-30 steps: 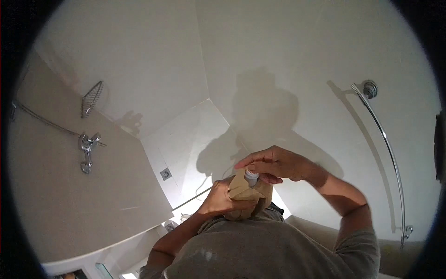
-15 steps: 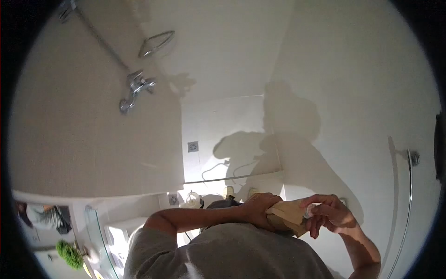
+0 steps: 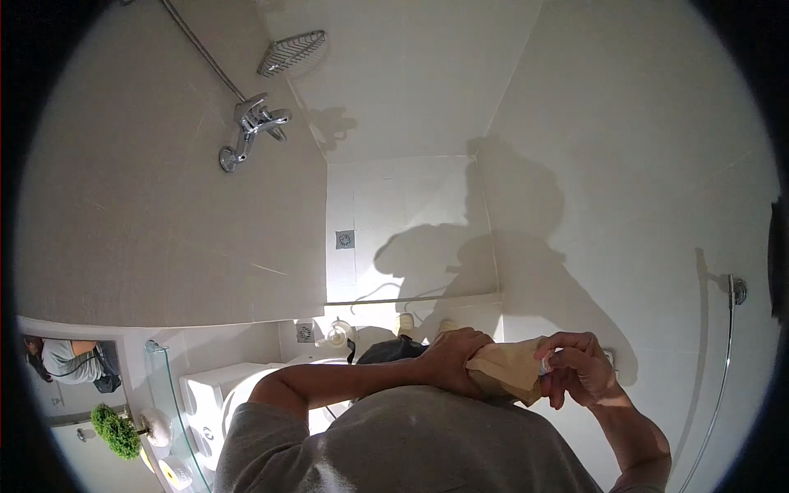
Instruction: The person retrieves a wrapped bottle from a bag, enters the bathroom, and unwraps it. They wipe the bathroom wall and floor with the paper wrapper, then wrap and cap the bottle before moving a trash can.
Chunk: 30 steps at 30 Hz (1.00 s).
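Note:
A tan bag, paper by its look, is held sideways in front of my chest. My left hand wraps round its left end. At its right end my right hand is closed, with the fingertips pinching a small whitish thing against the bag. That thing is mostly covered by the fingers, so its kind does not show. The contents of the bag are hidden.
A chrome shower mixer and wire corner shelf are on the walls ahead. A floor drain lies beyond a low ledge. At left are a glass shelf, a green plant and a mirror; at right, a towel bar.
The view has shifted a little, so the wall fittings appear higher and farther right. Both hands keep their hold on the bag, with the right fingers slightly moved.

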### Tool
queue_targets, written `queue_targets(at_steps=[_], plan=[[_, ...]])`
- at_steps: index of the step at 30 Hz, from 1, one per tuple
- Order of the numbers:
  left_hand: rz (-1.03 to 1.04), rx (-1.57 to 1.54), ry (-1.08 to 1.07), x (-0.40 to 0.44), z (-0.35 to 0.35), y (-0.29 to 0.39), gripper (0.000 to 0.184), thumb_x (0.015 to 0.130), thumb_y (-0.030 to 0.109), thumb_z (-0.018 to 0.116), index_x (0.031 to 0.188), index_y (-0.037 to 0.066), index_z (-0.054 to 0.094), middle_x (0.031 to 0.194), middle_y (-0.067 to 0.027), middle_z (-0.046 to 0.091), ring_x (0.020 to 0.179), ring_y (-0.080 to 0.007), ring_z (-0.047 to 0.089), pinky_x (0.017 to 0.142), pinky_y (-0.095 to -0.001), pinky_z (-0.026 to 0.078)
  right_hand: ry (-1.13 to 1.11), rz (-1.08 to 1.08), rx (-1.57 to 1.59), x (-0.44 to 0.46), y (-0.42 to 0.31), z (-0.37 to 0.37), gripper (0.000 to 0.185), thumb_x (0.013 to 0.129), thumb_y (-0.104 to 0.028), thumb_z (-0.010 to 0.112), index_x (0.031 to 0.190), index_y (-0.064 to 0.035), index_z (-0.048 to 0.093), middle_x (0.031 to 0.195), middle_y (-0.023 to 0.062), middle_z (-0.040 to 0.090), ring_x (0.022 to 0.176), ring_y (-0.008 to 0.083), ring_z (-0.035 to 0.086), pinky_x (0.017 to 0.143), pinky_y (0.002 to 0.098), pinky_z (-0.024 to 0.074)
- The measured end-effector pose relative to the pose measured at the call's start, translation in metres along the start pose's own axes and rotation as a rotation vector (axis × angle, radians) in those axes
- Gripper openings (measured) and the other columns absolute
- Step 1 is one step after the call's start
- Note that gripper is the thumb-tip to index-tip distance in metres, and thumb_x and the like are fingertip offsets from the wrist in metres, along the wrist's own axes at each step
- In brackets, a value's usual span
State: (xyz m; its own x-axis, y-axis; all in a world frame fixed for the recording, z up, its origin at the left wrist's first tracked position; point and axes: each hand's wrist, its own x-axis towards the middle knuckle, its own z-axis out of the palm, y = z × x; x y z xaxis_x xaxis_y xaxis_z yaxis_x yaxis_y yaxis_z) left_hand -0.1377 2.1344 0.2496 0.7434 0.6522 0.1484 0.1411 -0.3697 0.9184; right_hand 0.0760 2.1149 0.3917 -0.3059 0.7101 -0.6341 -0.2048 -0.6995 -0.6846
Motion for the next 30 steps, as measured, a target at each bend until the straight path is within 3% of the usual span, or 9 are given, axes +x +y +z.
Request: queue_targets(at_steps=[7,9,13,20,23,25,26,28,30], plan=[[0.002,0.031,0.023,0.001,0.005,-0.004,0.065,0.054,0.039,0.082,0.103,0.004,0.057,0.093,-0.0121,0.06,0.086,-0.0281,0.06,0.075,-0.0391,0.047,0.043,-0.018,-0.027,0.002,0.001,-0.002,0.018,0.081,-0.001,0.048,0.089,0.0092,0.06,0.064,0.0155,0.06,0.045,0.0194,0.061,0.039,0.0245,0.053],[-0.124,0.058,-0.056,0.003,0.003,0.001,0.072,0.054,0.044,0.08,0.107,0.003,0.055,0.101,-0.0121,0.058,0.098,-0.0282,0.055,0.082,-0.0424,0.044,0.069,-0.012,-0.084,0.0,-0.005,-0.001,0.016,0.08,-0.001,0.05,0.088,0.0088,0.059,0.06,0.0126,0.058,0.043,0.0184,0.059,0.039,0.0246,0.0518],[0.026,0.001,0.027,0.008,0.009,-0.003,0.068,0.053,0.042,0.082,0.102,0.001,0.058,0.093,-0.0134,0.061,0.089,-0.0295,0.06,0.076,-0.0413,0.049,0.148,0.001,-0.118,0.001,0.002,-0.009,0.018,0.082,-0.005,0.052,0.092,0.009,0.058,0.06,0.0126,0.059,0.046,0.0165,0.06,0.041,0.0233,0.0529],[-0.016,-0.036,0.145,0.02,-0.009,0.014,0.065,0.049,0.028,0.085,0.098,-0.005,0.057,0.086,-0.0166,0.061,0.079,-0.0294,0.063,0.068,-0.0382,0.052,-0.231,-0.078,-0.177,0.003,-0.025,-0.007,0.035,0.093,-0.02,0.048,0.121,0.0016,0.048,0.067,0.01,0.061,0.05,0.016,0.062,0.048,0.0234,0.0558],[0.083,-0.072,0.216,0.026,-0.012,0.003,0.065,0.051,0.026,0.085,0.1,-0.005,0.056,0.087,-0.0158,0.061,0.078,-0.0293,0.063,0.067,-0.0382,0.052,-0.351,-0.197,-0.088,0.008,-0.027,-0.017,0.054,0.086,-0.024,0.06,0.131,-0.0036,0.038,0.081,0.0097,0.061,0.063,0.0152,0.064,0.054,0.0217,0.0557],[0.086,-0.034,0.284,0.029,-0.009,-0.006,0.065,0.052,0.025,0.085,0.102,-0.005,0.055,0.088,-0.0152,0.06,0.078,-0.0291,0.062,0.067,-0.0387,0.052,-0.015,-0.619,-0.641,0.021,-0.011,-0.035,0.083,0.071,-0.032,0.076,0.136,-0.0078,0.031,0.103,0.0088,0.055,0.092,0.0167,0.061,0.072,0.0266,0.0543],[0.085,-0.019,0.313,0.033,-0.009,-0.01,0.065,0.052,0.025,0.085,0.102,-0.005,0.054,0.088,-0.015,0.06,0.078,-0.029,0.062,0.067,-0.0388,0.051,0.075,-0.722,-0.785,0.033,0.001,-0.048,0.104,0.051,-0.036,0.086,0.136,-0.0083,0.033,0.121,0.0109,0.046,0.116,0.0216,0.045,0.093,0.0358,0.0436],[0.151,0.035,0.376,0.046,-0.01,-0.019,0.068,0.053,0.027,0.085,0.105,-0.004,0.053,0.092,-0.0154,0.06,0.082,-0.0279,0.061,0.07,-0.0393,0.051,0.157,-0.851,-0.726,0.058,0.024,-0.05,0.108,0.048,-0.038,0.088,0.136,-0.0102,0.033,0.127,0.0123,0.043,0.122,0.0267,0.038,0.102,0.0392,0.033],[0.046,-0.152,0.349,0.051,-0.004,-0.041,0.067,0.054,0.028,0.085,0.106,-0.002,0.054,0.096,-0.0163,0.058,0.09,-0.0273,0.059,0.077,-0.0392,0.049,0.048,-0.605,-0.42,0.081,0.052,-0.052,0.106,0.048,-0.035,0.089,0.135,-0.0112,0.034,0.13,0.0124,0.041,0.122,0.0291,0.038,0.103,0.0375,0.0314]])
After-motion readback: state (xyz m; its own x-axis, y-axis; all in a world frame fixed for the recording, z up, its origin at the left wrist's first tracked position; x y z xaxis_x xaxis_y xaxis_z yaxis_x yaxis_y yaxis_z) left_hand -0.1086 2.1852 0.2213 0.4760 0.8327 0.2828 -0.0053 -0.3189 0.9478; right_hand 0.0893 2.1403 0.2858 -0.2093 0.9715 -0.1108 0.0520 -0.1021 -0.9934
